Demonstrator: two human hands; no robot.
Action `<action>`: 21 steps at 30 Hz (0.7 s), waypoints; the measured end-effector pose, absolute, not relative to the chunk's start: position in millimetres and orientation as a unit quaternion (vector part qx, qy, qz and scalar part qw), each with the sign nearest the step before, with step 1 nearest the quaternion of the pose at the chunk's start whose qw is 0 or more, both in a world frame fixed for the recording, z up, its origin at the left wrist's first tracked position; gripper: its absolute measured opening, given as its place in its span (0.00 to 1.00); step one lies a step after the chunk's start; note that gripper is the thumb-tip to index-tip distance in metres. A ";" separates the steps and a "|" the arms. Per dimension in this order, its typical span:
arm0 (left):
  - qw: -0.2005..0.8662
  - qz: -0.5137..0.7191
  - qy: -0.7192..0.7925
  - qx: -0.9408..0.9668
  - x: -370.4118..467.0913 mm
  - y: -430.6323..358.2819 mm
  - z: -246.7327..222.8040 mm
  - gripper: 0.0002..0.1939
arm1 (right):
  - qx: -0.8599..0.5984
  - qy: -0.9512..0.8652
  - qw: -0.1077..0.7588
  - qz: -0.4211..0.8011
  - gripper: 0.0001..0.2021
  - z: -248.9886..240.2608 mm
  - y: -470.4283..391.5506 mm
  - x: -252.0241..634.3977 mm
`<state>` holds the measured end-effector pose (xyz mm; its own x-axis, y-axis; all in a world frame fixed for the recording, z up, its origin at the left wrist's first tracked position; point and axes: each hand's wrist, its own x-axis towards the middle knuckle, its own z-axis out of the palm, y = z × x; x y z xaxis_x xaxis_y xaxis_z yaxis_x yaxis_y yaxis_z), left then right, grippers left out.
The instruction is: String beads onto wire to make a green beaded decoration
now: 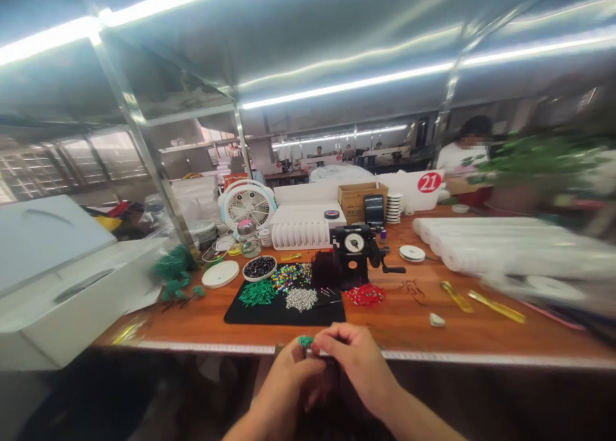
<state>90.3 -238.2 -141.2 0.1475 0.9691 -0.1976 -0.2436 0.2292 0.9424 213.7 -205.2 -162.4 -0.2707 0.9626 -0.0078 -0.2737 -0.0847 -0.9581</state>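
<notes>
At the front edge of the wooden table [183,328], my left hand [291,370] is closed around a small green beaded piece [305,341], whose top shows above the thumb and fingers. Right beside it, my right hand [353,357] is pinched, its fingertips touching or nearly touching the piece. What lies between those fingertips is too small to make out. Beyond both hands is a black mat [283,316] bearing green tube-like pieces [257,293], silvery white beads [301,298] and mixed coloured beads [289,277].
A black hand-cranked machine [355,251] stands behind the mat, near red beaded pieces [366,294]. A bowl of black beads [260,268], a white lid [220,274] and a fan [248,207] are at left. Rolls in plastic [505,245] lie at right; a person [464,152] is beyond.
</notes>
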 end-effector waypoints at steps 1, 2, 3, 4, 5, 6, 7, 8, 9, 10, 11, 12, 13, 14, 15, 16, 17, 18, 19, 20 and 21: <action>0.648 0.465 0.444 0.408 91.6 -238.6 -140.7 0.09 | -0.364 -0.479 0.477 0.641 0.12 -160.7 -205.6 212.7; 0.653 0.468 0.439 0.402 92.5 -238.9 -140.5 0.09 | -0.365 -0.479 0.475 0.641 0.13 -159.5 -206.0 211.8; 0.656 0.480 0.436 0.386 92.9 -239.2 -140.8 0.08 | -0.367 -0.480 0.477 0.639 0.13 -159.0 -206.2 211.2; 0.656 0.499 0.433 0.366 92.9 -239.4 -141.3 0.08 | -0.369 -0.484 0.479 0.633 0.13 -159.0 -206.2 211.0; 0.650 0.516 0.434 0.350 92.5 -239.7 -142.2 0.09 | -0.371 -0.492 0.482 0.623 0.13 -159.4 -206.1 211.3; 0.641 0.527 0.439 0.345 91.8 -240.0 -143.2 0.10 | -0.375 -0.503 0.483 0.610 0.13 -160.1 -205.7 211.9; 0.630 0.532 0.447 0.349 91.1 -240.4 -144.2 0.12 | -0.381 -0.516 0.484 0.596 0.13 -160.8 -205.3 212.7; 0.620 0.531 0.453 0.359 90.4 -240.7 -145.1 0.13 | -0.385 -0.528 0.485 0.581 0.13 -161.5 -204.9 213.6; 0.613 0.528 0.457 0.370 89.8 -241.1 -145.8 0.14 | -0.388 -0.540 0.486 0.568 0.13 -162.2 -204.5 214.5; 0.610 0.525 0.458 0.377 89.4 -241.4 -146.4 0.14 | -0.389 -0.548 0.487 0.558 0.13 -162.9 -204.2 215.4; 0.611 0.525 0.456 0.379 89.1 -241.5 -146.7 0.15 | -0.389 -0.550 0.489 0.554 0.13 -163.5 -204.0 216.1; 0.614 0.528 0.450 0.375 88.8 -241.5 -146.9 0.15 | -0.388 -0.547 0.490 0.556 0.13 -164.0 -203.9 216.8; 0.618 0.533 0.445 0.368 88.5 -241.3 -146.9 0.16 | -0.386 -0.542 0.491 0.562 0.13 -164.5 -204.1 217.4; 0.621 0.539 0.441 0.360 88.2 -241.1 -146.8 0.16 | -0.383 -0.536 0.488 0.572 0.14 -164.8 -204.4 218.1; 0.622 0.546 0.439 0.350 87.8 -240.7 -146.5 0.16 | -0.379 -0.530 0.482 0.585 0.14 -165.0 -204.9 218.7; 0.623 0.552 0.437 0.341 87.3 -240.4 -146.1 0.17 | -0.374 -0.525 0.473 0.602 0.14 -165.1 -205.7 219.4; 0.624 0.555 0.436 0.335 86.8 -240.2 -145.6 0.17 | -0.365 -0.520 0.461 0.619 0.15 -164.9 -206.6 219.9; 0.625 0.556 0.437 0.332 86.4 -240.1 -145.0 0.16 | -0.352 -0.516 0.448 0.639 0.15 -164.7 -207.7 220.3; 0.626 0.557 0.438 0.327 86.2 -240.2 -144.4 0.16 | -0.333 -0.511 0.436 0.661 0.14 -164.3 -208.9 220.5; 0.628 0.558 0.438 0.320 86.0 -240.3 -143.8 0.15 | -0.310 -0.504 0.426 0.684 0.14 -163.9 -210.1 220.5; 0.629 0.559 0.440 0.313 86.0 -240.6 -143.3 0.15 | -0.287 -0.498 0.418 0.703 0.13 -163.5 -211.3 220.1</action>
